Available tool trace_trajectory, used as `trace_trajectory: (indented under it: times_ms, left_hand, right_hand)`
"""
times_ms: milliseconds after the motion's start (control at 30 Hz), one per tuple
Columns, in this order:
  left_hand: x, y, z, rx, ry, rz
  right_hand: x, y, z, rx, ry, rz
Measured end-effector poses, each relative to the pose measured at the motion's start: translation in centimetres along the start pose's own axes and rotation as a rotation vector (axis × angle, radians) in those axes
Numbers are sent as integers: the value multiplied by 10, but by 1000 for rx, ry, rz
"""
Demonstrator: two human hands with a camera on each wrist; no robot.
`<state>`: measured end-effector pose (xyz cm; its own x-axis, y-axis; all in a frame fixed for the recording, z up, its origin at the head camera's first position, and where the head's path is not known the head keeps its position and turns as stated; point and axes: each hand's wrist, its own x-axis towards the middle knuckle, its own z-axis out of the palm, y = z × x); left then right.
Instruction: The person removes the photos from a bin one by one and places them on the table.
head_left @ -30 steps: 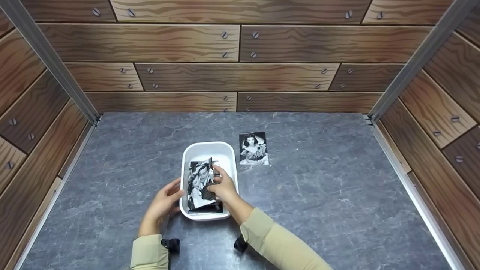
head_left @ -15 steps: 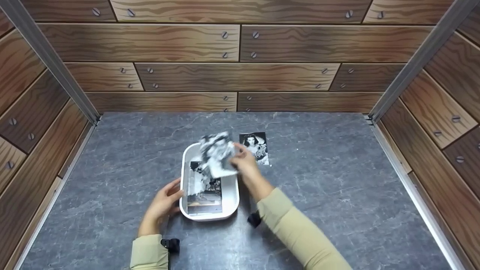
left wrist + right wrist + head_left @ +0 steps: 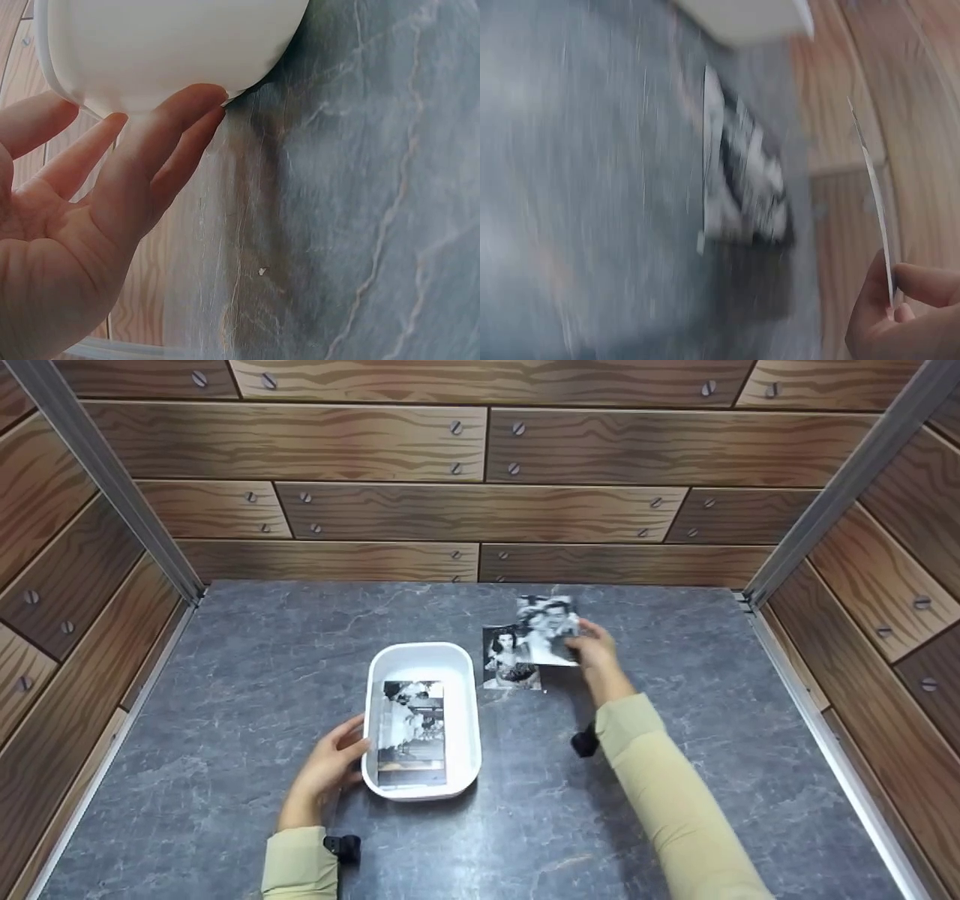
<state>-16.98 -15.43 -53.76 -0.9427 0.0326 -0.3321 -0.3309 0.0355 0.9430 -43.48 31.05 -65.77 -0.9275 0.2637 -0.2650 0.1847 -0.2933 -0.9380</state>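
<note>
Photo (image 3: 550, 630) pinched at its edge by right hand (image 3: 596, 654), held just above the tabletop (image 3: 675, 675), overlapping the print (image 3: 508, 658) lying there. Left hand (image 3: 330, 765), fingers straight, rests vs the white tray (image 3: 465, 735), w/ more prints (image 3: 411, 731) inside. Best lower it flat beside the lying print, not over it, & keep tray steady.

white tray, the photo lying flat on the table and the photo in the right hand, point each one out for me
white tray (image 3: 420, 654), head view, bare far inside wall.
photo on the table (image 3: 504, 664), head view, middle of the print's visible left part.
held photo (image 3: 546, 628), head view, middle of the print, pinched by the right hand (image 3: 598, 649).
</note>
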Motion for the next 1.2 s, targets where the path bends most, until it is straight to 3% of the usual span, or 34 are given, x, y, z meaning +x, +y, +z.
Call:
trace_trajectory:
  times_ms: [67, 200, 233, 267, 433, 467, 533, 767, 833, 900, 1067, 1200]
  left_hand:
    - [0, 0, 0, -5, -2, 2]
    - [1, 0, 1, -5, 0, -1]
    - [1, 0, 2, -6, 0, -2]
    - [1, 0, 2, -6, 2, -4]
    - [1, 1, 0, -1, 8, -18]
    - [1, 1, 0, 4, 11, -21]
    - [0, 1, 0, 15, 17, -21]
    - [0, 0, 0, 27, 25, -22]
    - [0, 0, 0, 26, 25, -24]
    - [0, 0, 0, 19, 24, -24]
    - [0, 1, 0, 17, 29, -22]
    - [-1, 1, 1, 18, 30, -22]
  right_hand:
    - [6, -2, -16, 2, 36, -5]
    - [10, -9, -42, -117, 120, 50]
    - [-3, -18, -41, -156, 132, 72]
    - [-1, -15, -46, -169, 151, 67]
    - [2, -5, -68, -139, 85, 87]
    - [17, 7, -76, -123, 76, 79]
    - [18, 11, -79, -143, 61, 58]
    - [25, 24, -75, -371, 169, -17]
    - [11, 16, -68, -437, 181, -64]
    - [-18, -3, -52, -543, 205, -78]
    - [-109, -63, -7, -816, 191, -47]
    - [-143, -76, 4, -919, 191, -91]
